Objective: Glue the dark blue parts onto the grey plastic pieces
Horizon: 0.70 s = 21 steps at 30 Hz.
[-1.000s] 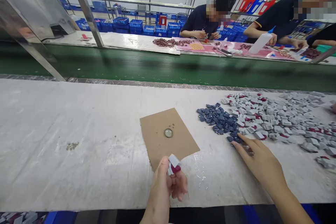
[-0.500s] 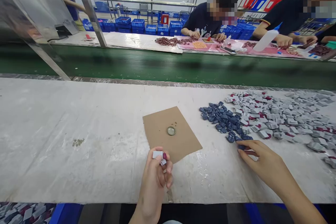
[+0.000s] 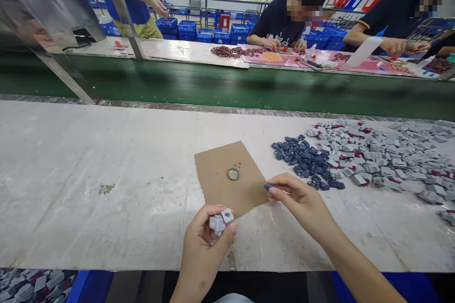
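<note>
Between the thumb and fingers of my left hand [image 3: 209, 241] is a light grey plastic part [image 3: 218, 221], a block with a dark mark on one face. It is held over the near edge of a brown cardboard sheet [image 3: 216, 175]. My right hand [image 3: 298, 199] pinches a small dark blue plastic piece [image 3: 269, 186] at the sheet's right corner, apart from the grey part. A metal bottle cap [image 3: 233, 174] lies open side up on the cardboard, with a few small specks beside it. Right of the sheet is a pile of dark blue pieces [image 3: 302, 157].
A large heap of grey parts [image 3: 384, 156], some with dark red bits, spreads over the right of the white table [image 3: 88, 151]. A green conveyor belt [image 3: 170, 83] runs behind. Co-workers sit across it. A blue bin [image 3: 88, 286] with similar parts stands below, at the lower left.
My right hand has lifted a dark blue piece from the pile and moved left to the cardboard. My left hand has turned the grey part. A person in blue has stepped into view at the back left.
</note>
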Each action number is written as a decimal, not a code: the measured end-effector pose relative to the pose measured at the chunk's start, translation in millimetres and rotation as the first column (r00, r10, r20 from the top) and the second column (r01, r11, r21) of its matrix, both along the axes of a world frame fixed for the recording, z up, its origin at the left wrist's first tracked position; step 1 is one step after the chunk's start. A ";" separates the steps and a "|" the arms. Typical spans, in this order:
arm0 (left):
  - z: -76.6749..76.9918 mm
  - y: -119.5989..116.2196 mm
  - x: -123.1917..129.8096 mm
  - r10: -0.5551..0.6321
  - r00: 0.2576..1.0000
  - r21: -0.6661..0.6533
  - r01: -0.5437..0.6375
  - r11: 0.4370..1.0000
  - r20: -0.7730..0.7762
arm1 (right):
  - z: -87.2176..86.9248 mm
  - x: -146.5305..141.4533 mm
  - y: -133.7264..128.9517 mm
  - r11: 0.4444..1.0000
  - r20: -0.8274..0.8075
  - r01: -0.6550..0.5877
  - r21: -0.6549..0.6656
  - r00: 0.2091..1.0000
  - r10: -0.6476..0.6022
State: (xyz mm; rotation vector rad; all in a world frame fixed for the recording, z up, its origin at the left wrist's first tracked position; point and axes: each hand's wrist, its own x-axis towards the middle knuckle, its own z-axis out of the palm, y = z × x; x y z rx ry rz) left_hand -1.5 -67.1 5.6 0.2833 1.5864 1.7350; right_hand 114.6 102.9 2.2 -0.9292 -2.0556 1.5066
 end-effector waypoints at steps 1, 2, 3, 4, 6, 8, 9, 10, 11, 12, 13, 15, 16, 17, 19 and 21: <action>0.6 -1.0 -0.5 0.020 1.000 -0.007 -0.020 1.000 0.002 | 1.8 -9.9 -3.1 0.999 -0.014 -0.018 -0.037 1.000 0.018; 1.0 -2.1 -1.4 0.043 0.999 -0.009 -0.043 0.999 0.006 | 3.3 -18.5 -5.3 0.997 -0.015 -0.032 -0.071 0.999 0.031; 0.9 -3.3 -2.8 0.063 0.998 -0.010 -0.063 0.998 0.011 | 4.4 -25.8 -6.7 0.994 -0.006 -0.049 -0.098 0.999 0.048; 0.4 -4.5 -4.6 0.081 0.997 -0.015 -0.081 0.997 0.014 | 5.1 -31.8 -7.3 0.991 0.011 -0.068 -0.114 0.998 0.069; -2.4 -7.1 -9.1 0.112 0.994 -0.030 -0.112 0.993 0.010 | 5.1 -40.7 -6.1 0.990 0.052 -0.104 -0.097 0.993 0.109; -6.6 -9.7 -13.6 0.129 0.992 -0.039 -0.129 0.991 0.000 | 3.1 -46.7 -2.7 0.990 0.089 -0.136 -0.024 0.986 0.138; -8.8 -10.8 -15.4 0.128 0.992 -0.037 -0.128 0.991 0.000 | 1.9 -49.0 -0.5 0.987 0.105 -0.159 0.024 0.982 0.155; -10.9 -11.6 -16.9 0.121 0.993 -0.035 -0.121 0.992 0.002 | 0.6 -51.0 1.7 0.980 0.120 -0.185 0.074 0.977 0.175; -12.5 -12.3 -17.9 0.109 0.994 -0.031 -0.108 0.994 0.007 | -0.4 -52.7 3.8 0.969 0.136 -0.213 0.124 0.971 0.196; -13.8 -12.6 -18.7 0.098 0.995 -0.028 -0.097 0.995 0.016 | -1.1 -54.3 5.5 0.955 0.152 -0.241 0.173 0.965 0.216; -14.6 -12.7 -19.2 0.093 0.995 -0.022 -0.092 0.995 0.025 | -1.3 -55.7 6.9 0.940 0.167 -0.263 0.220 0.959 0.229; -15.1 -12.6 -20.1 0.108 0.994 -0.009 -0.108 0.994 0.033 | -0.7 -58.3 8.5 0.913 0.187 -0.276 0.300 0.955 0.228; -15.1 -12.5 -20.6 0.123 0.992 -0.005 -0.123 0.992 0.036 | 0.1 -59.5 8.8 0.904 0.193 -0.276 0.328 0.956 0.222; -15.0 -12.5 -21.2 0.136 0.990 -0.002 -0.136 0.991 0.045 | 1.2 -60.7 8.7 0.899 0.193 -0.275 0.341 0.956 0.219; -15.3 -12.9 -22.7 0.142 0.987 0.005 -0.143 0.990 0.073 | 4.0 -62.7 8.1 0.904 0.188 -0.279 0.324 0.956 0.227; -16.6 -13.7 -24.2 0.136 0.985 0.015 -0.138 0.990 0.103 | 7.2 -63.9 7.4 0.920 0.174 -0.284 0.270 0.954 0.244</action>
